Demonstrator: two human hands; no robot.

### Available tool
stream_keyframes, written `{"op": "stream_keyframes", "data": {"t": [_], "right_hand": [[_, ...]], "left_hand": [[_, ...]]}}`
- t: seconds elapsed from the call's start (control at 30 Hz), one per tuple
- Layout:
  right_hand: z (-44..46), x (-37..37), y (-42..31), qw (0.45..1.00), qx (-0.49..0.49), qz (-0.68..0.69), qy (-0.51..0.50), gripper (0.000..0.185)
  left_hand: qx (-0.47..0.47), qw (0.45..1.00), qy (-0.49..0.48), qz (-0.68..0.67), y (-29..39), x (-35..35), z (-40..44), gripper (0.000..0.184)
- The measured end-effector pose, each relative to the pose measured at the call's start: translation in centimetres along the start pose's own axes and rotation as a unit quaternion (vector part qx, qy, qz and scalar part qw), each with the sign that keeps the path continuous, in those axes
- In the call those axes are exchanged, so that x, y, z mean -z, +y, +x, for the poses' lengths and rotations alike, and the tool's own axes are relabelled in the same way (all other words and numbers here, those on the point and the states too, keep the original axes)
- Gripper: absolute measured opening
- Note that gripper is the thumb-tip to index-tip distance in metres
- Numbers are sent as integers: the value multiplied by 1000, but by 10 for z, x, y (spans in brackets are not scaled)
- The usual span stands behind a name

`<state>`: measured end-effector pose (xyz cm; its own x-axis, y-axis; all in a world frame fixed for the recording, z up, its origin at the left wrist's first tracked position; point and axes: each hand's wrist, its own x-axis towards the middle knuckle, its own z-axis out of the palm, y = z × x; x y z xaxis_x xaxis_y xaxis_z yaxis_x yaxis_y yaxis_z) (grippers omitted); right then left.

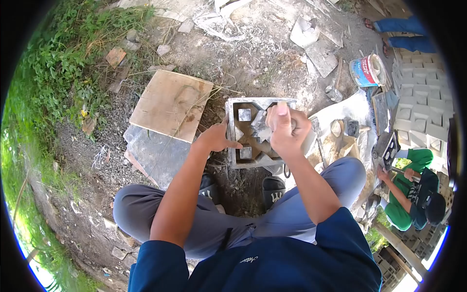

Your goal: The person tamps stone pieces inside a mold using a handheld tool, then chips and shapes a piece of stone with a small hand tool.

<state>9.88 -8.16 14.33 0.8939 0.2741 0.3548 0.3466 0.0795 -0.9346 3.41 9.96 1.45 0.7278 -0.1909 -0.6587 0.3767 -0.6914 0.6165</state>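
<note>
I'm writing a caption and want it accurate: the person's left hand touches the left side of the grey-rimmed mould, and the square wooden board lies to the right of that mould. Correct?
Not quite. The head view shows the wooden board to the left of the mould. The left hand does touch the mould's left side.

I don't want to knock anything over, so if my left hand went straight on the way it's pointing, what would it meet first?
Most likely the near side of the grey frame; your left hand seems to touch it, though depth is unclear.
</note>
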Motion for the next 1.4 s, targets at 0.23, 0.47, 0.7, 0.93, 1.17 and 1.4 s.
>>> {"op": "stream_keyframes", "data": {"t": [0.23, 0.47, 0.7, 0.93, 1.17, 1.4], "right_hand": [[-3, -1, -3, 999, -38, -36, 9, 48], [-1, -3, 4, 994, -81, -41, 61, 50], [2, -6, 7, 991, -103, -60, 68, 51], [-4, -1, 23, 988, -93, -119, -16, 51], [14, 12, 0, 984, -73, 146, -66, 66], [20, 22, -13, 971, -146, 142, -123, 69]], "left_hand": [[-18, 999, 20, 16, -3, -3, -1, 140], [-13, 1000, 15, -4, 2, 1, -2, 139], [-4, 1000, 15, -6, 2, 2, 0, 138], [6, 999, 11, -30, 3, -1, -1, 124], [29, 999, -15, -8, 9, 5, -8, 133], [23, 1000, -6, 14, 10, 6, -10, 138]]}}
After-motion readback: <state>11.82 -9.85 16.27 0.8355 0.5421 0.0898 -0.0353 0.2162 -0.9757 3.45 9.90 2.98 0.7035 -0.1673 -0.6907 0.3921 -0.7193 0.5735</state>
